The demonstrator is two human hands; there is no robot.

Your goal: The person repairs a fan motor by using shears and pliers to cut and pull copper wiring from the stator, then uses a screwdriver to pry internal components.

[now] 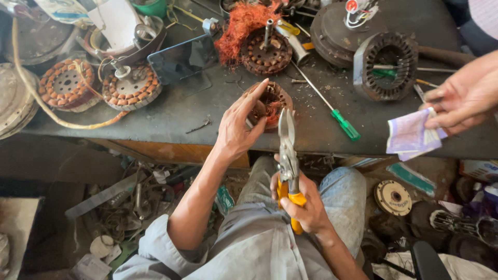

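My left hand [238, 124] rests on a round motor stator [275, 98] with copper winding, lying near the front edge of the dark workbench [171, 111]. Its fingers curl over the stator's left rim and grip it. My right hand [306, 205] holds yellow-handled pliers [287, 155] upright above my lap, jaws pointing up toward the stator and nearly touching its front edge.
Another person's hand [464, 96] at the right holds folded paper notes [410, 136]. On the bench lie a green-handled screwdriver [332, 111], a phone [181, 58], several wound stators [129, 88], a tuft of loose copper wire [239, 26] and motor housings [386, 65]. Scrap parts litter the floor.
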